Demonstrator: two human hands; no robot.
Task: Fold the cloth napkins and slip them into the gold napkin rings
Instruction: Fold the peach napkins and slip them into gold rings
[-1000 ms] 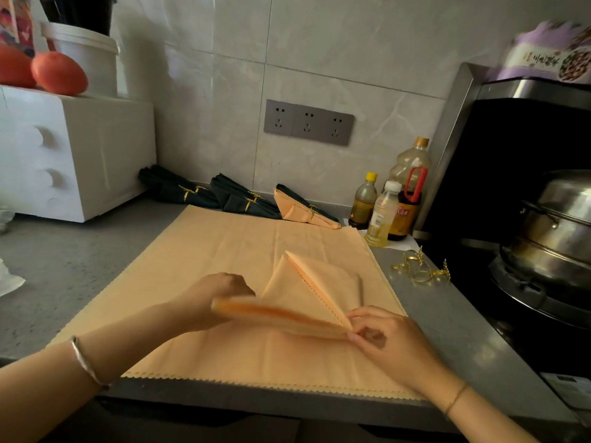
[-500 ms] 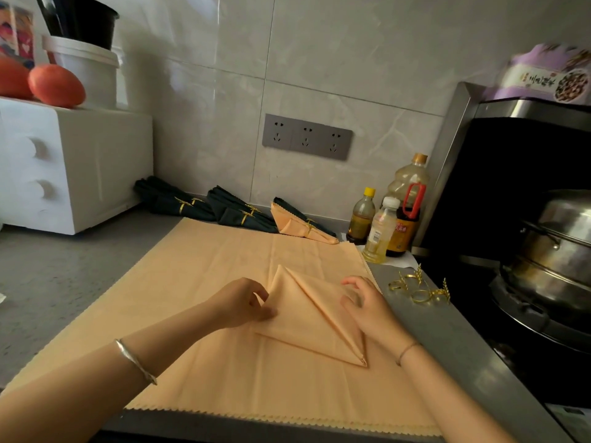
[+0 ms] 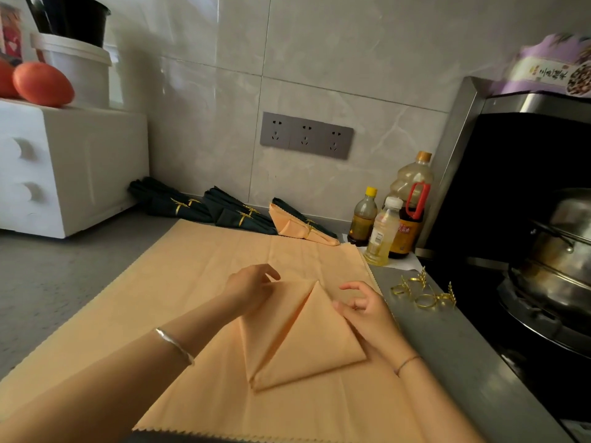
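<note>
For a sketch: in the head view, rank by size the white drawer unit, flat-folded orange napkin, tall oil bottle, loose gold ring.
white drawer unit
flat-folded orange napkin (nearer the camera, so these two are unsure)
tall oil bottle
loose gold ring

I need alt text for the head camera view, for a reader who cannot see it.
A person's left hand and right hand touch an orange napkin folded into a triangle, on a larger orange cloth on a kitchen counter. Loose gold napkin rings lie to the right; ringed napkins lie by the wall.
</note>
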